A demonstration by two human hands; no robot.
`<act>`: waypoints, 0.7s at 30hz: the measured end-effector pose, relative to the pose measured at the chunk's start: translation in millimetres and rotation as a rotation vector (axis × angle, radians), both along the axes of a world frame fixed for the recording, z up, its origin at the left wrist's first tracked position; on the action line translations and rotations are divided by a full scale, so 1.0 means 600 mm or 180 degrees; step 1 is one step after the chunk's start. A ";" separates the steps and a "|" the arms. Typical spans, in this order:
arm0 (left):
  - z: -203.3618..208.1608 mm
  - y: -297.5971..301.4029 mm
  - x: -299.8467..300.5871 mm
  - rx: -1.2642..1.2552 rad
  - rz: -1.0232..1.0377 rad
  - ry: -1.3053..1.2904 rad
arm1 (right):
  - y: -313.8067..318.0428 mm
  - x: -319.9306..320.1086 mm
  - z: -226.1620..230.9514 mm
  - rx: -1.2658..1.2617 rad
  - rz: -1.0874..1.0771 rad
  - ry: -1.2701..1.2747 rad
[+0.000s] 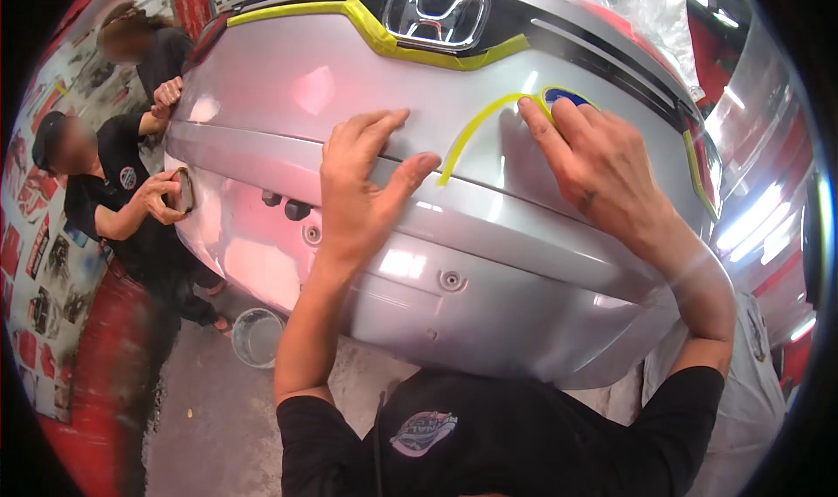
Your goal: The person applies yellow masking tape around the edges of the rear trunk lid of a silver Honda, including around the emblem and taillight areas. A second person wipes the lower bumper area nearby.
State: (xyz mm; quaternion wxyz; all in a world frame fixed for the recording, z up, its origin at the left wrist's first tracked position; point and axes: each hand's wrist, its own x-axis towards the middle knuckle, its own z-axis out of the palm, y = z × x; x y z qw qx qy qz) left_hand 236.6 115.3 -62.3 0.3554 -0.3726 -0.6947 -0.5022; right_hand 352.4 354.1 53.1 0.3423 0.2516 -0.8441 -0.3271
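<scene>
My right hand (601, 157) grips a roll of yellow masking tape (566, 97) with a blue core. Its index finger lies on the tape where it leaves the roll. A loose strip of yellow tape (476, 132) curves down and left from there. Beside the strip's free end is my left hand (360, 187), open, thumb and fingers apart. Both hands are over the silver rear panel of a car (279, 78). Higher up, a band of yellow tape (371, 33) follows the lower edge of the black trim, passing under the chrome emblem (436, 15).
At the left, one person (118, 178) holds a small block-like object (183, 191) near the car's side; a second person (144, 47) stands beyond. A clear bucket (257, 338) sits on the concrete floor (209, 410). Plastic sheeting (642, 17) covers part of the car's top.
</scene>
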 end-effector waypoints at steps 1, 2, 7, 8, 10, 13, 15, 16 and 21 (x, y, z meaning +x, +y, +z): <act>0.010 0.009 -0.007 -0.0050 0.0310 0.0255 | -0.001 -0.003 0.001 0.0002 -0.0023 -0.0017; 0.019 0.016 -0.017 -0.0099 0.0611 0.0503 | -0.003 -0.002 0.002 0.0006 -0.0056 -0.0040; 0.035 0.053 -0.094 -0.0798 0.1322 0.0494 | -0.009 0.004 0.002 -0.0103 -0.0038 -0.0068; 0.037 0.055 -0.095 -0.0864 0.1427 0.0514 | -0.008 0.004 0.001 -0.0130 -0.0015 -0.0055; 0.037 0.053 -0.088 -0.0984 0.1625 0.0507 | -0.005 0.002 0.001 -0.0153 0.0040 -0.0034; 0.040 0.058 -0.095 -0.0981 0.1593 0.0694 | -0.006 -0.003 0.002 -0.0127 0.0091 -0.0032; 0.043 0.059 -0.092 -0.0981 0.1449 0.0704 | -0.015 -0.003 0.005 -0.0087 0.0054 -0.0063; 0.049 0.063 -0.093 -0.0971 0.1366 0.0730 | -0.018 -0.005 0.006 -0.0097 0.0081 -0.0051; 0.055 0.052 -0.108 -0.0534 0.0746 0.0364 | -0.023 0.000 0.011 -0.0168 0.0110 0.0019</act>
